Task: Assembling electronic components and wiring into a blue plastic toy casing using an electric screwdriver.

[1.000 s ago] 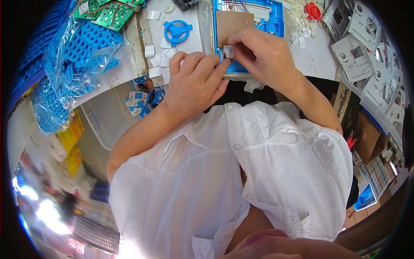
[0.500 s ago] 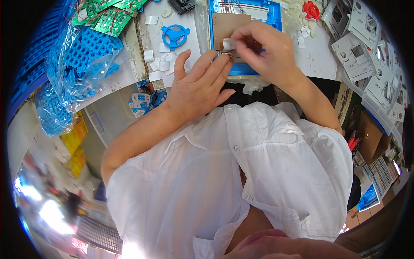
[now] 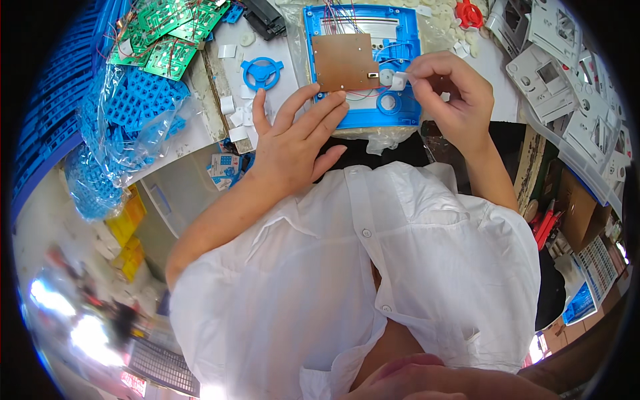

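A blue plastic housing (image 3: 408,119) lies on the table in front of me, with a brown circuit board (image 3: 343,61) in it. Thin coloured wires run from the board. My left hand (image 3: 290,143) rests at the housing's lower left, fingers spread, fingertips at the board's lower edge. To the right, my right hand (image 3: 460,100) pinches a small white curled piece (image 3: 399,81) between thumb and forefinger, over the housing's right side. That piece looks like tape or a thin strip; its exact kind does not show.
Left of the housing are a blue wheel-shaped part (image 3: 262,73) and several small white pieces (image 3: 227,51). Green circuit boards (image 3: 170,60) and bagged blue keypads (image 3: 137,100) lie farther left. White panels (image 3: 543,80) fill a tray at right, near a red wheel-shaped part (image 3: 469,13).
My right hand has moved right, away from the board's lower edge, with the white piece in its pinch. My left hand has drawn slightly down and left, uncovering more of the board and housing.
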`<action>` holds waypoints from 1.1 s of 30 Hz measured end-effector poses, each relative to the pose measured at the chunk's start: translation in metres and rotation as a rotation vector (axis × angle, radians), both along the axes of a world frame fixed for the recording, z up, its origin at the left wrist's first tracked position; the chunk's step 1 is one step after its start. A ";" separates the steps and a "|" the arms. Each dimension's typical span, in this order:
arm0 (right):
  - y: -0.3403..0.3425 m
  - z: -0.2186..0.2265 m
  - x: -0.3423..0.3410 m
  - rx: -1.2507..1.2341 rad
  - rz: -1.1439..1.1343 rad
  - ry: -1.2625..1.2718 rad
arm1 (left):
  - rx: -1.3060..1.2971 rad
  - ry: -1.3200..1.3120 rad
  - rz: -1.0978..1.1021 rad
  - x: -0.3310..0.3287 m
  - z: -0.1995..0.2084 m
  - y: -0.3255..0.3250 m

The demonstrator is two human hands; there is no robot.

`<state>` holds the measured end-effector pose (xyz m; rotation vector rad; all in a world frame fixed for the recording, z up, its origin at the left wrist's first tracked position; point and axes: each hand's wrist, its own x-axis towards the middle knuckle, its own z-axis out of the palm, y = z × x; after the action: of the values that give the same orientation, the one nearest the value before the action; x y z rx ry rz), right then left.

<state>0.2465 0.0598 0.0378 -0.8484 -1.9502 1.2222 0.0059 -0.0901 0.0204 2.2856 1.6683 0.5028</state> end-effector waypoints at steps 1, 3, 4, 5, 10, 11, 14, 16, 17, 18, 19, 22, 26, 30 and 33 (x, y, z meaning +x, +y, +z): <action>-0.001 0.000 0.002 -0.012 0.005 -0.002 | -0.028 -0.023 0.016 0.002 0.004 0.000; -0.001 0.002 0.006 -0.035 0.011 -0.006 | -0.057 -0.091 0.001 0.001 0.006 0.006; 0.000 0.003 0.008 -0.047 -0.006 0.000 | -0.058 -0.134 -0.021 -0.004 0.006 0.009; 0.003 0.004 0.011 -0.059 -0.025 0.006 | -0.060 -0.178 -0.045 -0.009 0.007 0.011; 0.022 0.005 0.048 -0.032 -0.178 0.022 | 0.021 0.060 -0.162 -0.022 0.003 0.013; 0.024 0.006 0.058 -0.061 -0.221 0.005 | 0.042 0.092 -0.193 -0.025 0.002 0.015; 0.027 0.005 0.077 -0.107 -0.325 -0.006 | 0.029 0.027 -0.226 -0.031 0.000 0.024; 0.028 -0.001 0.087 -0.148 -0.356 -0.054 | 0.024 0.006 -0.207 -0.031 -0.002 0.023; 0.029 -0.004 0.092 -0.169 -0.371 -0.078 | 0.021 -0.005 -0.197 -0.030 -0.004 0.022; 0.028 -0.009 0.096 -0.152 -0.372 -0.091 | 0.023 0.001 -0.194 -0.029 -0.003 0.020; 0.029 -0.016 0.100 -0.131 -0.370 -0.104 | 0.029 0.007 -0.190 -0.027 -0.003 0.019; 0.027 -0.026 0.109 -0.066 -0.371 -0.165 | 0.091 0.039 -0.125 -0.019 -0.008 0.010; 0.030 -0.032 0.105 -0.007 -0.365 -0.223 | 0.153 0.223 -0.067 -0.008 0.000 0.004; 0.039 -0.043 0.111 0.091 -0.410 -0.381 | 0.094 0.182 -0.140 -0.012 0.015 0.007; 0.039 -0.036 0.104 0.208 -0.391 -0.450 | 0.196 0.073 -0.144 -0.022 0.015 0.014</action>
<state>0.3505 0.0988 0.0019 -1.4020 -2.0698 0.6236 -0.0159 -0.0761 0.0350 2.5710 1.5315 0.5795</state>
